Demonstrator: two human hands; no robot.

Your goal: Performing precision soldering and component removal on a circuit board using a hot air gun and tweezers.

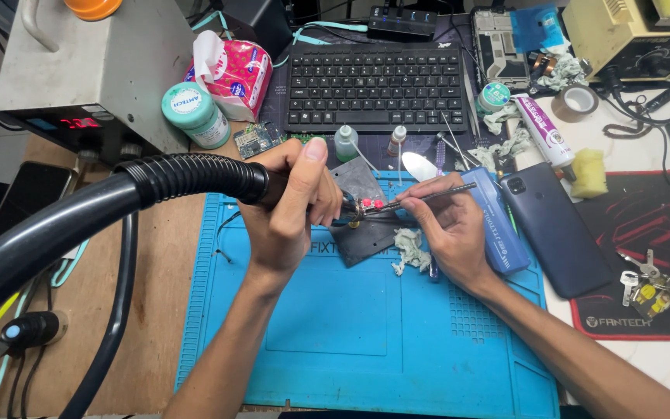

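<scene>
My left hand (288, 206) grips the handle of a hot-air gun, whose thick black ribbed hose (188, 177) runs off to the left. Its metal nozzle (353, 208) points down at a small part on a dark grey metal plate (366, 233) lying on the blue silicone work mat (335, 326). My right hand (451, 225) holds thin metal tweezers (428, 196), their tips reaching to the nozzle end. A crumpled whitish wipe (409, 247) lies just under my right hand.
A black keyboard (374, 85) sits behind the mat. A dark phone (556, 229) and blue case (502, 225) lie right of my hand, a key bunch (644, 287) farther right. A grey station (87, 70), teal jar (194, 115) and tissue pack (234, 74) stand left.
</scene>
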